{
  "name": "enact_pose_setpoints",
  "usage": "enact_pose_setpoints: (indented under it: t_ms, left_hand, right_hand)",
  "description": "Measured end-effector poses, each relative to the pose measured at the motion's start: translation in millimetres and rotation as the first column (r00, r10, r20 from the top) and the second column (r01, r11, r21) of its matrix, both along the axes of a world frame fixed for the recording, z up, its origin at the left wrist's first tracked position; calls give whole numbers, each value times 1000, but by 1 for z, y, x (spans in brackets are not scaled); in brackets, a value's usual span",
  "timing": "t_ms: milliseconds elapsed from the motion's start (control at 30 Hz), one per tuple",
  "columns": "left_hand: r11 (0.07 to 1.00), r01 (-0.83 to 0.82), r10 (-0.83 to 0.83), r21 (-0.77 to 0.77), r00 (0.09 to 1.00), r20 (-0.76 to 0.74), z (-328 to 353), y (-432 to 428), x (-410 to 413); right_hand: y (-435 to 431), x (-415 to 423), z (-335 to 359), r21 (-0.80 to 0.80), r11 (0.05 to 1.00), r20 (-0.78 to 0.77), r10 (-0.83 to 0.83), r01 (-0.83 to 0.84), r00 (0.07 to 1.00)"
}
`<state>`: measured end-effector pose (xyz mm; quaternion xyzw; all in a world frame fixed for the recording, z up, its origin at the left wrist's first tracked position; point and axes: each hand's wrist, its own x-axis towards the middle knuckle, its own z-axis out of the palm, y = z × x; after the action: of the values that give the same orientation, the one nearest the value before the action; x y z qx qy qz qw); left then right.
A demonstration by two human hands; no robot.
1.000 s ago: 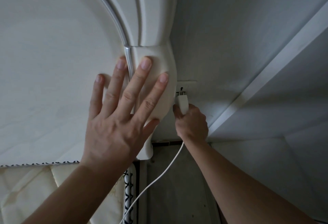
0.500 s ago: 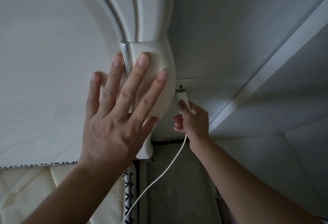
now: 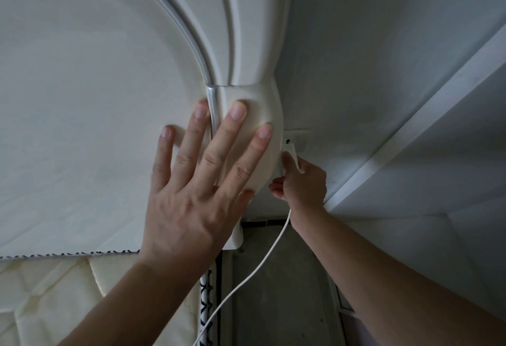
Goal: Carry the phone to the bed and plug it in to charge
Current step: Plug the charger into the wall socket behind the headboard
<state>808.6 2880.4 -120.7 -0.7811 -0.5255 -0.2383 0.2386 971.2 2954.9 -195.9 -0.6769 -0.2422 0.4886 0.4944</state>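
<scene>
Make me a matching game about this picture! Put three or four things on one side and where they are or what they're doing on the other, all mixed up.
Things:
1. left hand
2. right hand
3. white cable
4. mattress

Places or states:
A. pinching the charger plug at the wall socket
B. bottom left corner, quilted
C. spread flat on the headboard
D. hanging down from the plug

Pairs: 1-C, 2-A, 3-D, 4-B

dim cool light, wide-angle bending, sharp focus
</scene>
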Motion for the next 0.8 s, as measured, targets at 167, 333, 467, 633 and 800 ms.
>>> enact_pose_setpoints:
  t_ms: [167,333,467,633,800]
  left_hand:
    - [1000,-14,14,-28,1000,-13,1,0,1]
    - [998,-20,18,-52,999,-42,6,0,0]
    - [993,-16,10,-113,999,-52,11,-8,1]
    - [974,18,-29,-226,999,-43,34,-23,-2]
    - [947,-1,17,-321,999,49,83,-49,-2]
  right_hand:
    - [2,2,2,-90,995,-43,36,-40,998]
    - [9,7,4,-163,978,-76,120,-131,990]
    - [12,16,9,-226,942,-9,251,-247,968]
    - [4,28,36,-402,767,464,642,-500,611]
    - [-36,38,106,-332,778,774,548,-534,317]
